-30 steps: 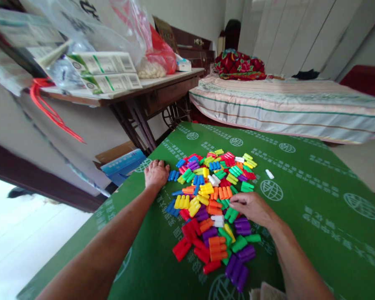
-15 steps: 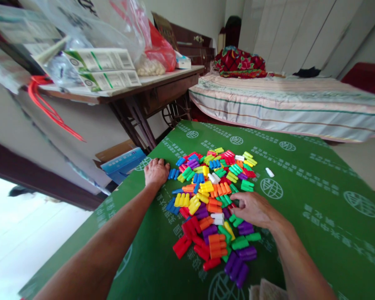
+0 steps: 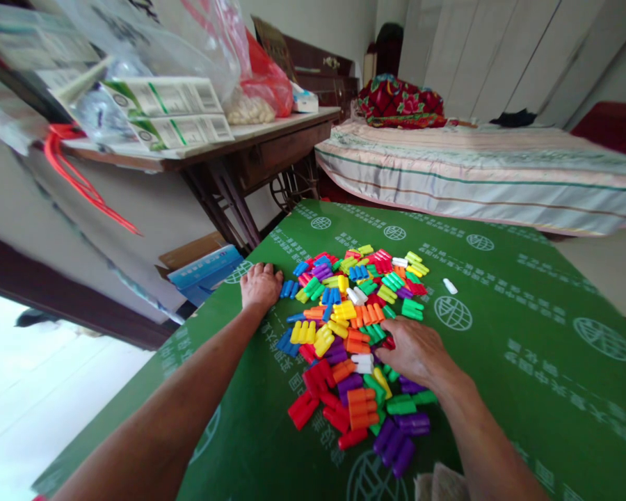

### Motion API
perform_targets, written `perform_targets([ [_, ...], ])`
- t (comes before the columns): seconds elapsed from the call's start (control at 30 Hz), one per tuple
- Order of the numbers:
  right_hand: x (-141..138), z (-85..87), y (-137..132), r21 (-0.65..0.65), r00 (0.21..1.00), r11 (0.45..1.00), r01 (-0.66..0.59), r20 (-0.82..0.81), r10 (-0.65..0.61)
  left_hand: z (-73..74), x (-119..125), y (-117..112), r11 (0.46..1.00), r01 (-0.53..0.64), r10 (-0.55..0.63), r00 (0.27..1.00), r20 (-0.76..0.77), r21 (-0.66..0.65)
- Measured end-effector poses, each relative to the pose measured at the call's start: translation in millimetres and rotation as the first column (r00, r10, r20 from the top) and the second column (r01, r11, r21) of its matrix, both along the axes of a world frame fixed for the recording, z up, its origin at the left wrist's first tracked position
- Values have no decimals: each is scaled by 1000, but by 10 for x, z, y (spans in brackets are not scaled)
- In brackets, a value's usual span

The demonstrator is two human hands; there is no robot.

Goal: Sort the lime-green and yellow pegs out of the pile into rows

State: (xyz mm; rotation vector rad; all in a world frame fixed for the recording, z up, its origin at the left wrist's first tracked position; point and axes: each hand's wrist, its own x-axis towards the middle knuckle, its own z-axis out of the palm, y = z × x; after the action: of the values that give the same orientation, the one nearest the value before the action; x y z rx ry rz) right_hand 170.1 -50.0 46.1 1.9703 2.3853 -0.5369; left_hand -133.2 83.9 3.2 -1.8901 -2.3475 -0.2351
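Many plastic pieces shaped like joined tubes, in several colours, lie heaped on a green board [image 3: 532, 292]. My left hand [image 3: 261, 285] rests palm down at the board's left side, fingers lying on the surface, just left of a blue piece [image 3: 289, 289]. Over the right side of the heap, my right hand [image 3: 412, 348] reaches in with thumb and forefinger apart. Between them shows part of a red piece [image 3: 389, 342]; a green piece [image 3: 375, 332] and a white piece [image 3: 364, 362] lie close by. The other right fingers are partly hidden.
A lone white piece [image 3: 449, 286] lies right of the heap. Beyond the board stands a bed [image 3: 480, 181]. At the left is a table [image 3: 292, 132] with boxes [image 3: 182, 132] and plastic bags [image 3: 266, 76]. A blue box [image 3: 209, 275] sits below it.
My right hand has shifted slightly left, further over the green and red pieces, covering some of them. My left hand stays in the same place.
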Motion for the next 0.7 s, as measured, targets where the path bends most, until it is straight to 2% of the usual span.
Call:
perform_targets([
  [0.47,132,-23,41,-55,998,998,-23,-66,19,15,14,-16,1000,-2,2,1000,9,5],
  [0.7,107,-30,25,-15,997,999,-30,-75,28,-3,5,-5,1000,2,-2,1000,4,8],
])
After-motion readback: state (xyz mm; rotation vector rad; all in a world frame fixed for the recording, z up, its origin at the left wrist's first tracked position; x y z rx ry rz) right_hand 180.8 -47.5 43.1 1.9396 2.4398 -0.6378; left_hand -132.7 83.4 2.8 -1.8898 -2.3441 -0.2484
